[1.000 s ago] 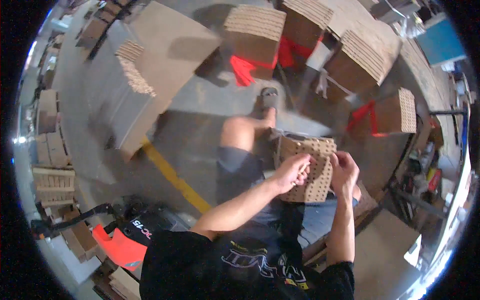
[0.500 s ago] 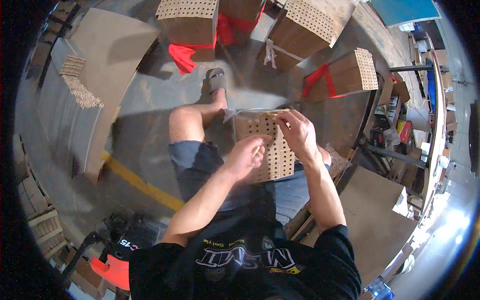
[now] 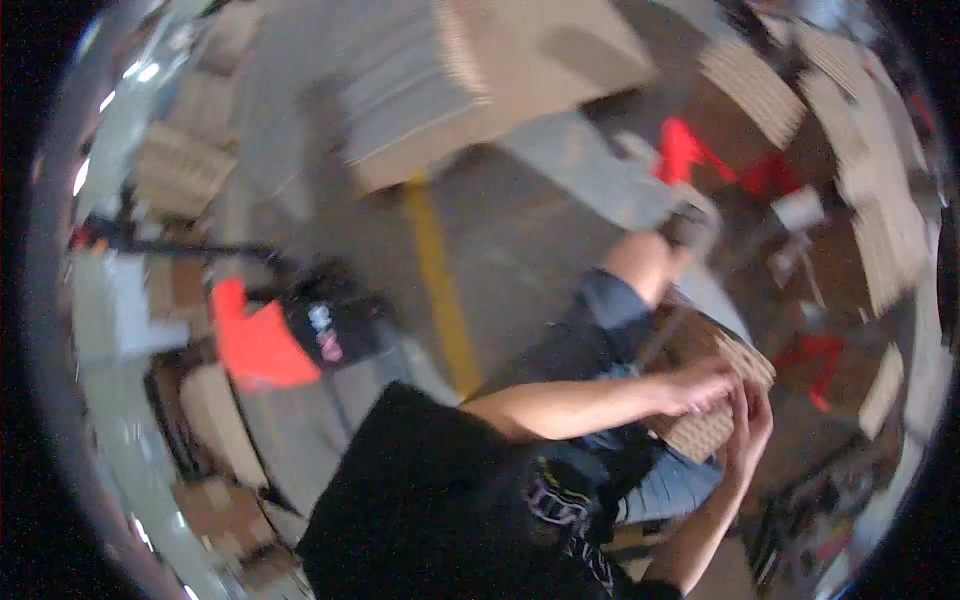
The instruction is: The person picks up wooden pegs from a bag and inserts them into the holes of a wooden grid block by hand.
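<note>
Beneath the half-curled, close-set hands [image 3: 700, 387] [image 3: 751, 418], a brown cardboard block [image 3: 700, 434]; any hold too blurred to tell

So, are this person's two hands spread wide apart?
No, the left hand and right hand are close together over the brown block.

The person wears a black T-shirt [image 3: 420, 500] whose short sleeves [image 3: 440, 415] leave the forearms [image 3: 570, 408] uncovered. A pale, purplish chest print [image 3: 560, 505] has a trace of yellow, its lettering blurred. Dark blue-grey shorts [image 3: 615, 305] end near the knee. A dark shoe [image 3: 688, 226] is blurred. The left hand [image 3: 698, 386] and right hand [image 3: 752, 415] are bare.
</note>
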`<action>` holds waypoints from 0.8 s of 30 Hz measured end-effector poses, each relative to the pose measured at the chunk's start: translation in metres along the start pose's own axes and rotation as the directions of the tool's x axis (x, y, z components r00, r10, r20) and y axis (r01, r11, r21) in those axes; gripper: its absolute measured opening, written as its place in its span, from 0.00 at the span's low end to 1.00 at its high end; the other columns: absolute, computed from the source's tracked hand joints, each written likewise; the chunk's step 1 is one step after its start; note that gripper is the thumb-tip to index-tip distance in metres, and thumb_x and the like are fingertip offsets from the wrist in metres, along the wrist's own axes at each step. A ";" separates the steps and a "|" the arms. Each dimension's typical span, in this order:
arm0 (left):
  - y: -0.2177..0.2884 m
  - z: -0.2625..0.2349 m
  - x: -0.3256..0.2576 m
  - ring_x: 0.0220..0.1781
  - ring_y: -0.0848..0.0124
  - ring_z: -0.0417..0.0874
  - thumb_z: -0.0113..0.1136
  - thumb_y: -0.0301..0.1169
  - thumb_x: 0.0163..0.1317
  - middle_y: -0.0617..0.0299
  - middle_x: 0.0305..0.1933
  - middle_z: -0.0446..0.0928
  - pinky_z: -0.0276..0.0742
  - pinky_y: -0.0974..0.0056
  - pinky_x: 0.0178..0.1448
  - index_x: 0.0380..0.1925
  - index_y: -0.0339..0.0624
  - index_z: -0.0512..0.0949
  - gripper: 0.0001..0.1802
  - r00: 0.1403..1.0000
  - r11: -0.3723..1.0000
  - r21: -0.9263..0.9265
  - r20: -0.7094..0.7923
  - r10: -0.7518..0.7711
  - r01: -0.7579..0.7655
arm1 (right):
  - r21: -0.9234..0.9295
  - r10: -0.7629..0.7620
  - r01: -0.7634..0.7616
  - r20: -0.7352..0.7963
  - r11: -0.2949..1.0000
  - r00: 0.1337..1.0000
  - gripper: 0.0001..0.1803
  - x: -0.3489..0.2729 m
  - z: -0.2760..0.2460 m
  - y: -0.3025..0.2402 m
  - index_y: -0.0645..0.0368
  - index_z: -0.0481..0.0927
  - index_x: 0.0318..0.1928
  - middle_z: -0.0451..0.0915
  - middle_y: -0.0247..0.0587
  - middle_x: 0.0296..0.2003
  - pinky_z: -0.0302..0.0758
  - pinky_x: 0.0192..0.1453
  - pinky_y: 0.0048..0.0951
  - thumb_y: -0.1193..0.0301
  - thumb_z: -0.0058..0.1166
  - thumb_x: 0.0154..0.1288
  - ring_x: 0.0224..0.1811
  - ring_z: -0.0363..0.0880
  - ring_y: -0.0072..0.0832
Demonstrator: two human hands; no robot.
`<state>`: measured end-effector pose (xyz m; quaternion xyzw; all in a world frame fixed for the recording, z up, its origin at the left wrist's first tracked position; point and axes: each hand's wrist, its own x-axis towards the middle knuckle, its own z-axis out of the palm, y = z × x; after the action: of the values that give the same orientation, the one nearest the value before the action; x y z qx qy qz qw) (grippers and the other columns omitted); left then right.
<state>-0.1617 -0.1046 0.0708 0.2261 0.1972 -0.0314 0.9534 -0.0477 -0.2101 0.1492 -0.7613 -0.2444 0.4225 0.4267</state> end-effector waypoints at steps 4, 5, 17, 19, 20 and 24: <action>0.003 0.005 -0.007 0.21 0.80 0.64 0.52 0.43 0.74 0.71 0.24 0.67 0.57 0.71 0.18 0.42 0.46 0.73 0.12 0.997 0.989 0.149 -0.069 0.031 -0.021 | -0.039 0.016 -0.017 -0.027 0.999 1.000 0.14 -0.004 -0.007 0.049 0.66 0.79 0.53 0.81 0.38 0.47 0.73 0.49 0.25 0.70 0.53 0.73 0.47 0.77 0.22; 0.005 0.010 -0.010 0.22 0.80 0.65 0.53 0.43 0.74 0.71 0.25 0.70 0.57 0.71 0.18 0.43 0.46 0.76 0.13 1.000 0.987 0.159 -0.025 -0.003 0.007 | -0.043 0.048 -0.049 -0.026 0.998 0.999 0.14 -0.008 -0.009 0.042 0.66 0.79 0.53 0.81 0.38 0.47 0.74 0.50 0.25 0.70 0.53 0.73 0.47 0.77 0.23; 0.035 -0.011 -0.035 0.20 0.81 0.65 0.54 0.39 0.71 0.67 0.29 0.70 0.60 0.75 0.20 0.41 0.46 0.71 0.09 0.961 0.998 0.037 -0.273 -0.038 0.050 | -0.091 -0.035 0.018 -0.186 0.996 0.982 0.09 0.009 0.021 0.011 0.64 0.84 0.42 0.84 0.34 0.35 0.76 0.43 0.21 0.72 0.64 0.65 0.36 0.78 0.17; 0.035 -0.008 -0.035 0.20 0.81 0.64 0.53 0.35 0.71 0.67 0.28 0.69 0.59 0.75 0.20 0.41 0.46 0.70 0.07 0.954 0.996 -0.068 -0.288 -0.081 0.064 | -0.304 -0.124 0.026 -0.306 0.952 0.944 0.09 0.015 0.015 -0.001 0.64 0.84 0.40 0.84 0.34 0.33 0.75 0.39 0.21 0.71 0.64 0.65 0.33 0.77 0.16; 0.034 -0.007 -0.034 0.20 0.81 0.64 0.53 0.35 0.71 0.67 0.28 0.69 0.59 0.75 0.20 0.41 0.46 0.70 0.07 0.954 0.995 -0.066 -0.286 -0.087 0.071 | -0.277 -0.112 0.009 -0.359 0.961 0.927 0.08 0.020 0.012 -0.006 0.63 0.84 0.40 0.84 0.37 0.32 0.76 0.37 0.23 0.71 0.64 0.64 0.31 0.78 0.19; 0.034 -0.008 -0.034 0.21 0.82 0.64 0.54 0.34 0.72 0.69 0.28 0.70 0.57 0.77 0.21 0.40 0.50 0.70 0.04 0.948 0.992 -0.089 -0.297 -0.115 0.092 | -0.435 -0.385 0.256 -0.240 0.863 0.891 0.07 0.045 0.013 -0.001 0.62 0.83 0.39 0.84 0.45 0.34 0.80 0.39 0.29 0.75 0.64 0.60 0.32 0.83 0.33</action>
<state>-0.1911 -0.0719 0.0919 0.1821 0.3531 -0.0392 0.9169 -0.0357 -0.1713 0.1266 -0.8369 -0.3763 0.1582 0.3646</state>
